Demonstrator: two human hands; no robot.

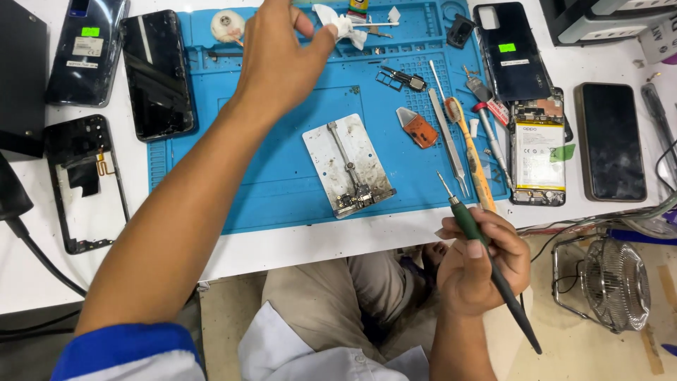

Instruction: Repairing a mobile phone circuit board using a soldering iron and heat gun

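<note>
white tissue (342,23) sits at the far edge of the blue mat (282,190), pinched between thumb & fingertips of the left hand (278,60), which is stretched out across the mat w/ the arm running diagonally from the near left. tissue is small, crumpled, soft-looking, touching the fingers, hanging just to the right of them, right by a thin white-handled tool (374,25). right hand (479,264) is well apart, held off the near table edge over the lap, closed around a green-handled screwdriver (486,261); its long axis runs from the thin metal tip up-left to the dark tail down-right, tip pointing toward the mat. nearest the tip: a metal plate (349,166) w/ a small circuit part on it, mid-mat. further out: tweezers (448,141), a toothbrush (469,152), an orange pick (421,130), an opened phone showing its battery (538,152), other phones (156,74) & a bare phone frame (84,180) on the white table (296,243).
</note>
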